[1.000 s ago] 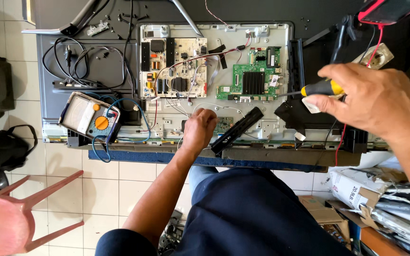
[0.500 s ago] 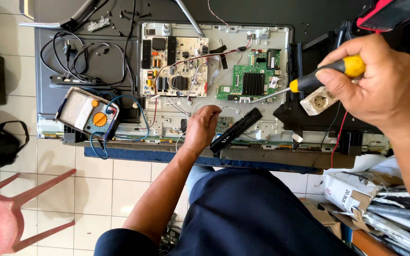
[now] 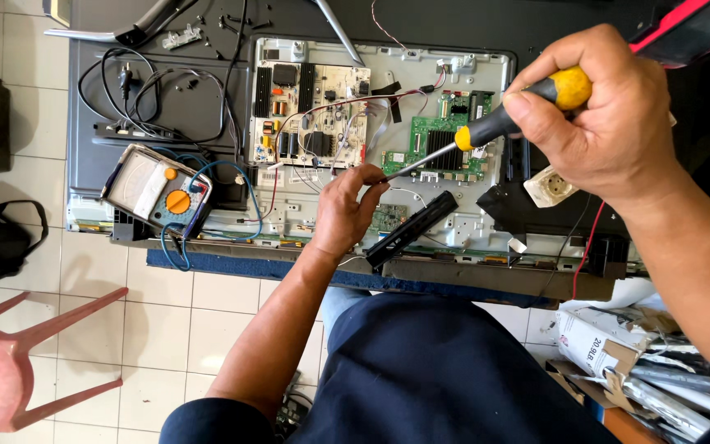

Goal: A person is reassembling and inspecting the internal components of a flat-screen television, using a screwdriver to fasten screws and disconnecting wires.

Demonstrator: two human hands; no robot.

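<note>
the right hand (image 3: pixel 610 123) is wrapped tight round the yellow-and-black screwdriver (image 3: pixel 495 127), whose thin steel tip slants toward eight o'clock over the green board (image 3: pixel 441 148); the left hand (image 3: pixel 347 210), loosely curled, rests on the panel; the tool looks light, stiff, best held by its grippy handle.

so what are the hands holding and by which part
The right hand grips a screwdriver by its yellow-and-black handle. The left hand rests near the shaft's tip; whether it holds anything cannot be told.
</note>
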